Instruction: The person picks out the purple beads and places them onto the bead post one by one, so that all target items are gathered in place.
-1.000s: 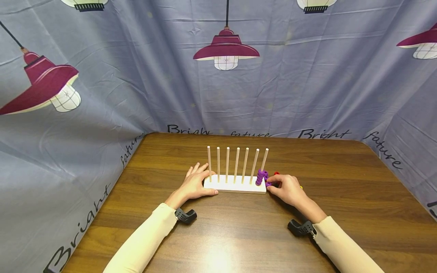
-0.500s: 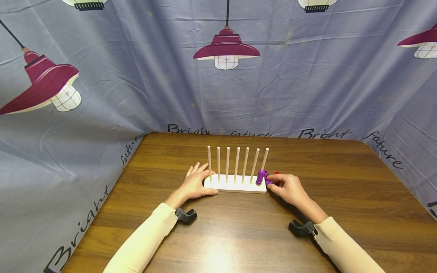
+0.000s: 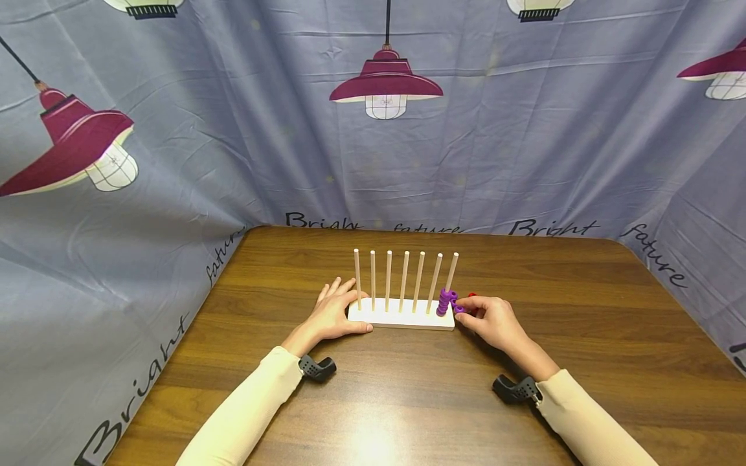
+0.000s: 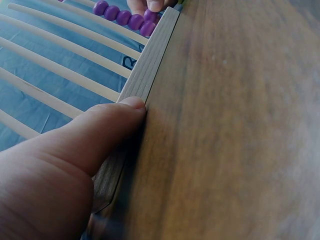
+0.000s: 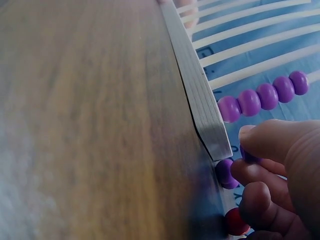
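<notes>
A pale wooden peg stand [image 3: 401, 318] with several upright rods stands on the table. My left hand [image 3: 330, 315] grips its left end, thumb along the front edge and the other fingers behind. Several purple beads [image 5: 267, 96] are stacked on the rightmost rod, reaching partway up it. Just beyond the stand's right end, my right hand [image 3: 492, 321] pinches a purple bead [image 5: 249, 156] between thumb and fingers, the bead partly hidden by them. Another purple bead [image 5: 227, 173] lies by the stand's right corner, beneath the fingers in the right wrist view.
A red bead [image 3: 473, 295] shows behind my right hand. The brown wooden table [image 3: 291, 421] reaches back to a grey-blue curtain [image 3: 262, 129] printed with lamps, which also hangs along both sides.
The pinched purple bead has risen slightly from its place one second ago. A yellow bit formerly visible beside my right hand is now hidden. My left hand stays put.
</notes>
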`<state>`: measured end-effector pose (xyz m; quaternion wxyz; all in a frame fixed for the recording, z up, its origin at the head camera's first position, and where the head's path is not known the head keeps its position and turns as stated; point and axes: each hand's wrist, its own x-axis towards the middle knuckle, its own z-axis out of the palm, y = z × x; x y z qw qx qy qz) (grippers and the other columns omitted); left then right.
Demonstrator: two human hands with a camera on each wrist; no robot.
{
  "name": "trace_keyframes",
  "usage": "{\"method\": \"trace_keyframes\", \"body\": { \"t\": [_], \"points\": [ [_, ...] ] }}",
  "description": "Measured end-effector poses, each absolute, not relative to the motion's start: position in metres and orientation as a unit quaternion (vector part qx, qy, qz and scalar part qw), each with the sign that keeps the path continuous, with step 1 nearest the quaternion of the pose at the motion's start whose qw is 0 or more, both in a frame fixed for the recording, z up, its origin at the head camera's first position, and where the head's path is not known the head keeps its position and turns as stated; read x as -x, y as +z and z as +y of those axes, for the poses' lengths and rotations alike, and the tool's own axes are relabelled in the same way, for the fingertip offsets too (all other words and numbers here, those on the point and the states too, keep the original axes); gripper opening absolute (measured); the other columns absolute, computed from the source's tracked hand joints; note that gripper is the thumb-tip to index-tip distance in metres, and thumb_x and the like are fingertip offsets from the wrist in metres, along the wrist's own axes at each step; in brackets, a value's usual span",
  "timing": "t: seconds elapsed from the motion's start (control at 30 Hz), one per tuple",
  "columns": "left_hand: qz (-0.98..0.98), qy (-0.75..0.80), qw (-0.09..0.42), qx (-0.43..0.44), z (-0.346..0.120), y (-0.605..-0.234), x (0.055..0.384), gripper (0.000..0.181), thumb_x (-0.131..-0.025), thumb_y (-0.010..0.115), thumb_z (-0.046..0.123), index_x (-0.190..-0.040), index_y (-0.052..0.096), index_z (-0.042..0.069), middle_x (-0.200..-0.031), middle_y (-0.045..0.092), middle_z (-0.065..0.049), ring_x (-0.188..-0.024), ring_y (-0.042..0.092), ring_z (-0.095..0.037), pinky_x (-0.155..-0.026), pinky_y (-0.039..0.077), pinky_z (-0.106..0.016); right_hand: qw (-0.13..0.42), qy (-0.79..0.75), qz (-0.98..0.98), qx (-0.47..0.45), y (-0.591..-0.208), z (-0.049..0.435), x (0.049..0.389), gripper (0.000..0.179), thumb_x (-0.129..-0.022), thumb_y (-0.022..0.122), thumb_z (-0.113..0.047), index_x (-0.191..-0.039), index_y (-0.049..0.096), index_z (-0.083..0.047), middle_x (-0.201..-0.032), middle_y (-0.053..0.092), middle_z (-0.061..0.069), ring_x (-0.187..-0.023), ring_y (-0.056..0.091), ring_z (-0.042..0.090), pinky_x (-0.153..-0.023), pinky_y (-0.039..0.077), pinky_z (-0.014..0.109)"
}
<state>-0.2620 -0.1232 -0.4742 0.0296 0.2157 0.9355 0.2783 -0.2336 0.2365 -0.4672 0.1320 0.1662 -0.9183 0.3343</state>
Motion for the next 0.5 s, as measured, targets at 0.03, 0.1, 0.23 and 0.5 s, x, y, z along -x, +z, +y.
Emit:
{"method": "trace_keyframes", "body": {
  "t": [0.03,0.1,0.23,0.5],
  "points": [
    [0.936,0.278,0.03,-0.215,-0.1233,-0.4741,0.2619,0.067,-0.075,0.084,0.048,-0.133,0.066,0.02,-0.164,0.036,-0.02,-0.156,0.018,-0.048,-0.127,0.008,-0.064,0.131,0.334,-0.918,-0.166,-0.4668,0.2364,0.2335,0.016,-0.081,0.082,-0.01,-0.096,0.08,-0.008,-0.065,0.061,-0.004,-0.055,0.043,-0.005,-0.05,0.04,0.02],
    [0.936,0.278,0.03,-0.215,-0.1233,-0.474,0.2619,0.067,-0.075,0.084,0.048,-0.133,0.066,0.02,-0.164,0.036,-0.02,-0.156,0.018,-0.047,-0.127,0.008,-0.064,0.129,0.335,-0.919,-0.164,-0.4661,0.236,0.2335,0.016,-0.08,0.083,-0.009,-0.096,0.08,-0.008,-0.065,0.062,-0.004,-0.055,0.044,-0.004,-0.05,0.04,0.021],
    [0.937,0.276,0.031,-0.214,-0.1234,-0.4745,0.2621,0.067,-0.076,0.084,0.048,-0.134,0.065,0.02,-0.164,0.035,-0.02,-0.156,0.017,-0.047,-0.127,0.008,-0.063,0.125,0.338,-0.919,-0.161,-0.4644,0.2356,0.2334,0.016,-0.08,0.083,-0.008,-0.096,0.08,-0.008,-0.067,0.064,-0.003,-0.055,0.045,-0.003,-0.051,0.041,0.021],
    [0.937,0.276,0.031,-0.213,-0.1231,-0.4757,0.2627,0.068,-0.076,0.084,0.048,-0.135,0.065,0.02,-0.164,0.036,-0.019,-0.157,0.017,-0.046,-0.127,0.008,-0.063,0.127,0.347,-0.914,-0.164,-0.4626,0.2362,0.2323,0.016,-0.079,0.084,-0.01,-0.094,0.08,-0.007,-0.068,0.066,-0.002,-0.055,0.046,-0.003,-0.051,0.041,0.02]
  ]
}}
